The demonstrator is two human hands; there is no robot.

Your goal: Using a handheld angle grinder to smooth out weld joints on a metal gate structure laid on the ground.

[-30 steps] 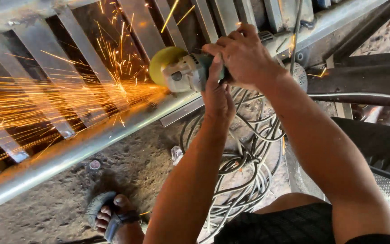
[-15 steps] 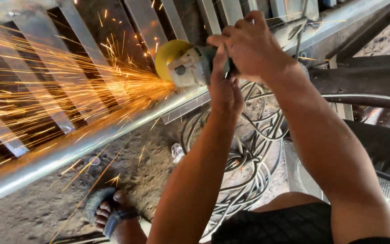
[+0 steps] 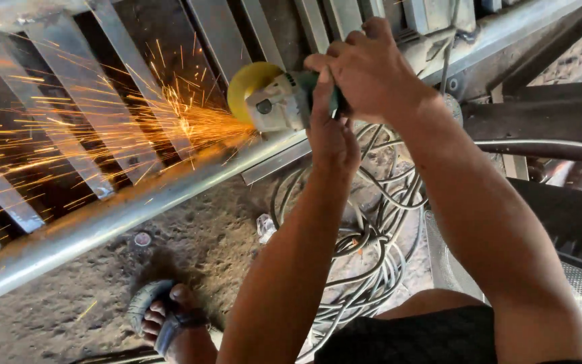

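No packages, labels, signs or screens in view.

Both hands, left [image 3: 331, 138] and right [image 3: 372, 67], grip a green angle grinder with yellow guard [image 3: 274, 101] against a long steel frame rail [image 3: 102, 226]; orange sparks [image 3: 102, 145] spray leftward above coiled grey cables [image 3: 372, 249].

Bare arms, dark shorts, one sandal.
Both forearms [image 3: 318, 269] are sleeveless and bare to the hands; black shorts [image 3: 432, 337] cover the lap, and a grey strapped sandal [image 3: 159, 320] sits on the visible foot.
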